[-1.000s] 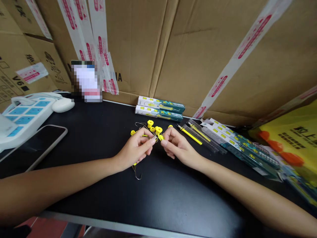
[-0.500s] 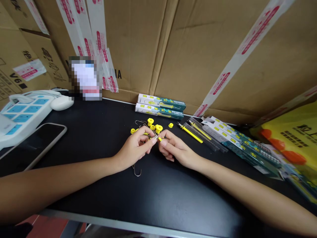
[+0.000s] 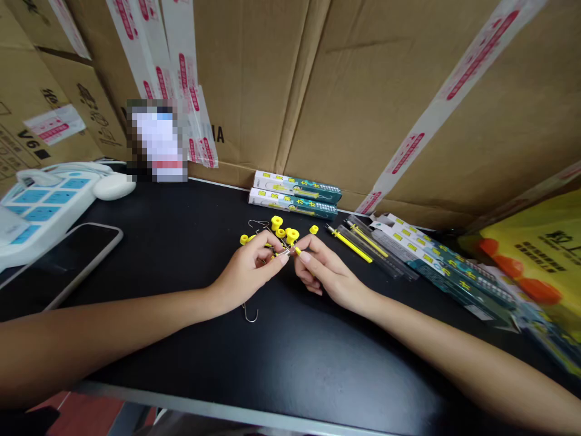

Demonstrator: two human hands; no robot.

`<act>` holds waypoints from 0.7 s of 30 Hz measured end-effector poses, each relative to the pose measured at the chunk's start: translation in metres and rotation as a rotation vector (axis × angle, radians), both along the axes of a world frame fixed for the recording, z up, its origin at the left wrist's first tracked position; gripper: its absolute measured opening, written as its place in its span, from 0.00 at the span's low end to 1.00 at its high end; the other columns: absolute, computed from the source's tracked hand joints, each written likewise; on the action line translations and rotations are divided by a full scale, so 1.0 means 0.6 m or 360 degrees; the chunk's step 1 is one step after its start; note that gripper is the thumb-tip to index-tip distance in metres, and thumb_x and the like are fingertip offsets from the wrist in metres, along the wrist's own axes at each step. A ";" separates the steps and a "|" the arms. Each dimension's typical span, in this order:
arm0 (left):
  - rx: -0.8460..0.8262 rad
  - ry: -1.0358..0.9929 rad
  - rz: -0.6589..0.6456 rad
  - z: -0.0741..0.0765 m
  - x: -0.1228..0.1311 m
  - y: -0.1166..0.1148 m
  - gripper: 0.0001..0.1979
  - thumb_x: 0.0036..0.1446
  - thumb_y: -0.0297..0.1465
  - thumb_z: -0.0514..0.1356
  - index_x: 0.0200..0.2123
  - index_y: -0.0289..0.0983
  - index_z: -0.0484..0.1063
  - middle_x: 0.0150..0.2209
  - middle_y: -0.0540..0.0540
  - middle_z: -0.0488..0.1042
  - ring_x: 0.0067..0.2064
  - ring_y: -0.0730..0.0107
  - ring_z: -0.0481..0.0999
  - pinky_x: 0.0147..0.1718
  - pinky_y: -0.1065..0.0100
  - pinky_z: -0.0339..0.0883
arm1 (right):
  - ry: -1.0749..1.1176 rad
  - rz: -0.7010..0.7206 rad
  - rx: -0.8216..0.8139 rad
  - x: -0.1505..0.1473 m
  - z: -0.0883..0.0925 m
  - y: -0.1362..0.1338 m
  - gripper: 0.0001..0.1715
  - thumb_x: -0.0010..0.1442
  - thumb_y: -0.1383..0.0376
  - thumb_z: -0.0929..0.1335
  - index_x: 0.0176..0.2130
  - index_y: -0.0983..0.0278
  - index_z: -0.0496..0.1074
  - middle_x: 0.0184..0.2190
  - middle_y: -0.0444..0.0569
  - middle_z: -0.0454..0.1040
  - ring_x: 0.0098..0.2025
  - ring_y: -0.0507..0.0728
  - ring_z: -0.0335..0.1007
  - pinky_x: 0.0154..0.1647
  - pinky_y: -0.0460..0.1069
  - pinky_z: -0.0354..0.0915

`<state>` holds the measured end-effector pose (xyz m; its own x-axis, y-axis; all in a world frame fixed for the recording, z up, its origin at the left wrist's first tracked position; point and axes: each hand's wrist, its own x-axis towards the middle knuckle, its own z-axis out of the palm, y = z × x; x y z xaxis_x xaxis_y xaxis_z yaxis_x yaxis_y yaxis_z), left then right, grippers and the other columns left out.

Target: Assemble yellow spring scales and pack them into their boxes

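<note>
My left hand (image 3: 258,263) is closed in a pinch around a thin silvery metal piece (image 3: 284,252), with most of it hidden by the fingers. Close against its tip, my right hand (image 3: 324,266) pinches a small yellow plastic part (image 3: 297,249). The two sets of fingertips almost meet. Just beyond them lie loose yellow plastic caps (image 3: 292,235) and thin wire hooks (image 3: 258,223). Below my left wrist a metal hook (image 3: 251,315) shows on the black table; its upper end is hidden.
Two printed boxes (image 3: 293,203) lie against the cardboard wall. To the right are clear tubes with yellow rods (image 3: 349,242), more boxes (image 3: 449,266) and a yellow bag (image 3: 540,242). On the left are a power strip (image 3: 49,203), a phone (image 3: 63,266) and a blurred upright object (image 3: 158,142).
My right fingertips have shifted slightly right, and the yellow part has turned a little between them. More of the silvery piece shows at my left fingertips. The other things stay where they were.
</note>
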<state>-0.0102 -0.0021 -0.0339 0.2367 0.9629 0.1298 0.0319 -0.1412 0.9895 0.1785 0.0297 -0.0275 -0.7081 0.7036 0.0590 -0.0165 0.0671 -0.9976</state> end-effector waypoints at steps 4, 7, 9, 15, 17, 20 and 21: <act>0.0031 0.0026 0.0000 -0.003 0.000 0.002 0.08 0.62 0.36 0.56 0.35 0.39 0.61 0.19 0.60 0.57 0.18 0.84 0.54 0.19 0.76 0.48 | -0.0005 -0.0004 0.0016 0.001 0.001 0.001 0.09 0.68 0.56 0.61 0.41 0.59 0.59 0.22 0.35 0.54 0.20 0.46 0.44 0.16 0.41 0.46; 0.0068 0.0055 0.0006 -0.004 -0.001 0.001 0.08 0.62 0.36 0.56 0.36 0.38 0.62 0.20 0.60 0.57 0.19 0.83 0.54 0.20 0.76 0.48 | -0.0048 -0.0013 0.0061 0.003 0.002 0.001 0.09 0.68 0.57 0.61 0.40 0.60 0.59 0.23 0.36 0.54 0.21 0.45 0.43 0.17 0.40 0.46; 0.0105 0.0090 0.0026 -0.004 -0.002 0.000 0.08 0.61 0.35 0.56 0.35 0.38 0.62 0.22 0.59 0.57 0.21 0.82 0.54 0.21 0.76 0.48 | -0.0086 -0.0026 0.0108 0.004 0.004 0.001 0.09 0.68 0.57 0.61 0.40 0.61 0.59 0.23 0.36 0.54 0.21 0.45 0.43 0.17 0.40 0.46; 0.0225 0.0261 0.0073 -0.001 -0.002 -0.001 0.06 0.61 0.33 0.56 0.35 0.37 0.64 0.22 0.58 0.56 0.23 0.81 0.55 0.23 0.75 0.49 | -0.0060 0.0020 0.0021 0.001 0.003 -0.001 0.11 0.69 0.57 0.60 0.38 0.61 0.57 0.22 0.35 0.53 0.21 0.45 0.42 0.17 0.40 0.44; 0.0242 0.0306 0.0077 -0.001 -0.002 -0.001 0.05 0.61 0.32 0.56 0.34 0.37 0.64 0.21 0.58 0.55 0.23 0.80 0.55 0.23 0.75 0.49 | -0.0017 0.0041 -0.0089 -0.001 0.002 0.000 0.11 0.69 0.56 0.60 0.37 0.60 0.56 0.21 0.34 0.53 0.20 0.46 0.40 0.16 0.40 0.43; 0.0239 0.0340 0.0068 -0.001 -0.003 -0.001 0.05 0.61 0.32 0.56 0.34 0.37 0.64 0.21 0.58 0.57 0.23 0.80 0.56 0.23 0.75 0.50 | 0.0033 0.0049 -0.0235 -0.005 0.002 0.002 0.12 0.68 0.56 0.59 0.36 0.60 0.55 0.19 0.33 0.52 0.18 0.46 0.38 0.15 0.40 0.43; 0.0236 0.0345 0.0068 -0.001 -0.003 -0.001 0.05 0.61 0.32 0.56 0.35 0.37 0.64 0.22 0.58 0.58 0.23 0.80 0.57 0.24 0.75 0.50 | 0.0037 0.0044 -0.0261 -0.006 0.002 0.002 0.12 0.68 0.56 0.60 0.36 0.60 0.55 0.19 0.33 0.53 0.18 0.46 0.38 0.15 0.40 0.44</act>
<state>-0.0118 -0.0025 -0.0347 0.2340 0.9468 0.2210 0.2500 -0.2783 0.9274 0.1751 0.0311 -0.0262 -0.7270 0.6855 -0.0385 -0.0393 -0.0975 -0.9945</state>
